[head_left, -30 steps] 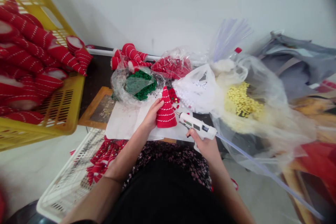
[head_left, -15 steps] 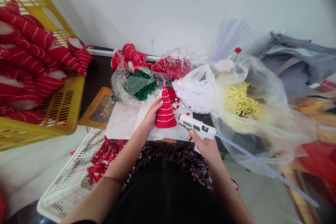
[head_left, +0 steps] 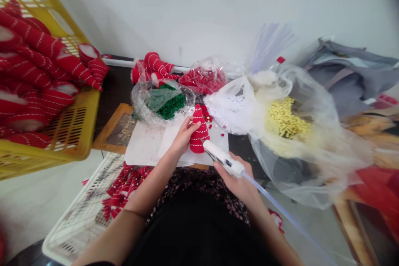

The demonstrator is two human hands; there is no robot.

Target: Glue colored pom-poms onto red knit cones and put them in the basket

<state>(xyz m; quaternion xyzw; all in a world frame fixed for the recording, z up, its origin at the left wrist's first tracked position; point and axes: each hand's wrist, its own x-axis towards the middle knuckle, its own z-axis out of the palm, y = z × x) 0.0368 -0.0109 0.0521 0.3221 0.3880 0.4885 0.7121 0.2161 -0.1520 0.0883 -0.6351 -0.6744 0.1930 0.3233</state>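
A red cone with white stitched lines [head_left: 199, 133] stands point up over white paper [head_left: 146, 143], and my left hand [head_left: 183, 136] grips its left side. My right hand [head_left: 238, 178] is wrapped round a white glue gun [head_left: 222, 158], whose tip meets the lower right of the cone. From the gun's back end a long clear glue stick [head_left: 274, 201] runs down to the right. Small red pompoms [head_left: 205, 113] lie just behind the cone.
Behind the paper stand bags of green [head_left: 170, 102], red [head_left: 204, 80], white [head_left: 232, 106] and yellow pompoms [head_left: 288, 118]. A yellow crate of red cones [head_left: 84, 124] is at left, a white basket [head_left: 67, 216] below it. A wooden frame [head_left: 106, 135] lies between crate and paper.
The cone has turned and shifted slightly right, with my left fingers further across it. My right hand has tilted the glue gun, its tip now over the cone's lower edge, and the glue stick slants more steeply.
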